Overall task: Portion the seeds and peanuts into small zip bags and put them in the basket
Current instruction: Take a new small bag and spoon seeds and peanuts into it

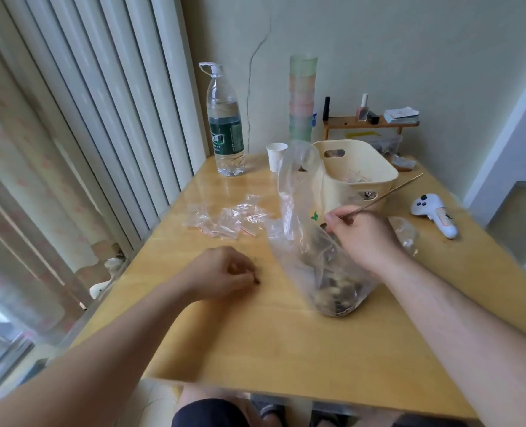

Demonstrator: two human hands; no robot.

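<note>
I can't identify the small dark bit my left hand [224,272] pinches. The big plastic bag [323,248] blurs its dark contents. The basket [357,171] wall hides most of what's inside.

Bare forearms [458,309], no sleeves; dark shorts [206,412]; sandals [271,409]

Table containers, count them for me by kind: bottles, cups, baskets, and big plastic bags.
Water bottle: 1
Paper cup: 1
Basket: 1
Big plastic bag: 1
Total: 4
The small zip bags overlap in a pile, so I left them uncounted.
</note>
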